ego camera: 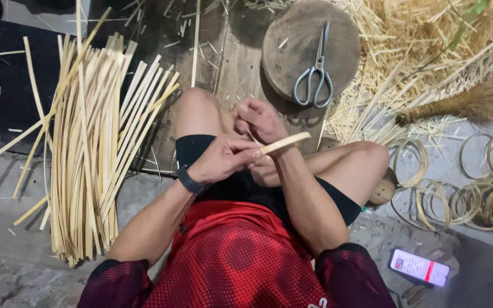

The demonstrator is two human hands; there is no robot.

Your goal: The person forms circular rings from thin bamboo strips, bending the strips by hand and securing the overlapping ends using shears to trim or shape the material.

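I sit cross-legged on the floor in a red shirt and black shorts. My left hand point(223, 158), with a dark band on the wrist, pinches a short pale bamboo strip point(285, 142) that points to the right. My right hand point(259, 118) is closed just above it, fingers curled around the strip's near end, close over my knees. Both hands meet in front of my lap.
A big sheaf of long bamboo strips point(92, 148) lies at my left. A round wooden block point(292, 57) ahead bears grey scissors point(315, 71). Straw shavings point(406, 51), a broom point(475, 102), coiled bamboo rings point(480, 199) and a phone point(419, 267) lie at the right.
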